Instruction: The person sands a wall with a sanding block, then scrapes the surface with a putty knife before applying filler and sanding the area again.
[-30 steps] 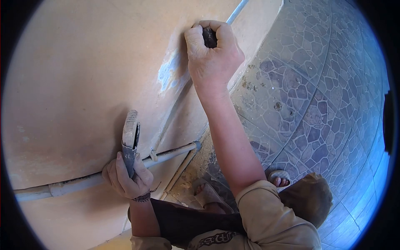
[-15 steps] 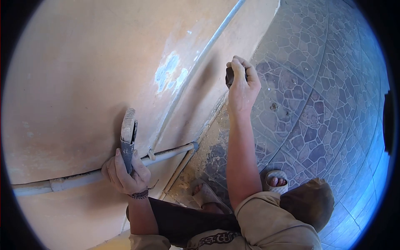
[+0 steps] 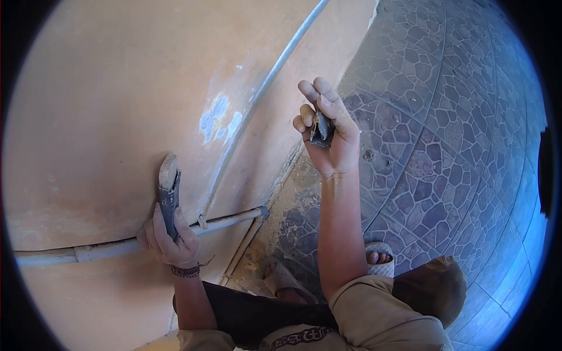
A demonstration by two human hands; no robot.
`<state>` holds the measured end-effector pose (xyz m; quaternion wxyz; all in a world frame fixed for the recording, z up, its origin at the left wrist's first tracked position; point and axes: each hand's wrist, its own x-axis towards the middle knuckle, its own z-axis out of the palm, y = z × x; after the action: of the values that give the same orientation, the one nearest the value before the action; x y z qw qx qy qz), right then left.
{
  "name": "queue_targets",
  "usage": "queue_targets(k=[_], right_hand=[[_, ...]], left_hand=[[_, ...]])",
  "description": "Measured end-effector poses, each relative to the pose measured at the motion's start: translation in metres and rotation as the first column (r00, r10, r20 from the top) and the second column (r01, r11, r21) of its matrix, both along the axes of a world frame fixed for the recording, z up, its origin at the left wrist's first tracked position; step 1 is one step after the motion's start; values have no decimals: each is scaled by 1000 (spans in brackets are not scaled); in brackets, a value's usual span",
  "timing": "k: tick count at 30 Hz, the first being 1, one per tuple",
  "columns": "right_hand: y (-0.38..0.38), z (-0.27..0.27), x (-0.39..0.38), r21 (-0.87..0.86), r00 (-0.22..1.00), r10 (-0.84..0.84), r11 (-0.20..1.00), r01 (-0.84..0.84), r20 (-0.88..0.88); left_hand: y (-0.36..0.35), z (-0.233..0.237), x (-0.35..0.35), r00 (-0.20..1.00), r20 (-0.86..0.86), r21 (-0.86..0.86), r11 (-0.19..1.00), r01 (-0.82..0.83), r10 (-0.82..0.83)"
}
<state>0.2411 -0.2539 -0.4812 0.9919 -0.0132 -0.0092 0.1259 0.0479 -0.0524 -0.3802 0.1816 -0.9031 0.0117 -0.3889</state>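
My left hand [image 3: 170, 235] is closed round the lower part of a pale, dusty block wrapped in a dark sandpaper-like sheet [image 3: 168, 202]. Its rounded, ridged end points up close over the peach wall [image 3: 105, 146]. Higher and to the right, my right hand [image 3: 333, 131] holds a folded piece of dark sandpaper-like sheet [image 3: 321, 130] in its palm. Two fingers of that hand stretch upward while the others curl round the folded piece.
A horizontal pipe [image 3: 111, 251] runs along the lower wall, meeting a thin conduit [image 3: 275, 70]. White bare patches [image 3: 215, 117] mark the paint. Dust lies along the base of the wall on the stone-patterned floor [image 3: 433, 193]. Two sandalled feet [image 3: 380, 257] stand below.
My right hand has turned to show its palm and the folded piece, with two fingers now raised. My left hand has shifted slightly left with the wrapped block as the view moved a little.
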Motion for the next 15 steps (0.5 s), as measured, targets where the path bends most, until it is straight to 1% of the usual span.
queue_targets(k=[1,4,7,8,9,10,11,13,14,15], right_hand=[[-2,0,0,35,1000,10,999,-10,14],[-4,-3,0,-5,998,-23,1000,24,54],[-9,-5,2,-162,1000,-9,987,11,15],[-11,-5,2,-354,998,-45,935,30,-33],[-12,-4,2,-531,994,-84,847,34,-71],[-13,-5,2,-688,987,-126,725,24,-98],[-14,-15,3,-770,980,-148,638,-6,-130],[-10,-44,7,-956,995,-99,295,5,-25],[-5,-64,5,-987,984,-102,46,154,149],[2,-73,0,-932,946,-61,-201,301,319]], left_hand=[[-1,1,0,1000,-20,-16,1000,0,0],[1,-3,3,996,-20,-75,993,90,-92],[-6,-5,6,982,-75,-189,969,157,-173],[-9,-7,5,977,-86,-239,956,169,-194],[-13,-10,4,973,-96,-286,942,177,-212],[-16,-11,1,968,-105,-333,925,180,-226],[-19,-12,-2,962,-136,-356,918,176,-237],[-25,-14,-7,946,-193,-402,901,165,-259],[-28,-15,-9,938,-202,-420,890,178,-283],[-29,-16,-12,935,-216,-439,883,163,-280]])
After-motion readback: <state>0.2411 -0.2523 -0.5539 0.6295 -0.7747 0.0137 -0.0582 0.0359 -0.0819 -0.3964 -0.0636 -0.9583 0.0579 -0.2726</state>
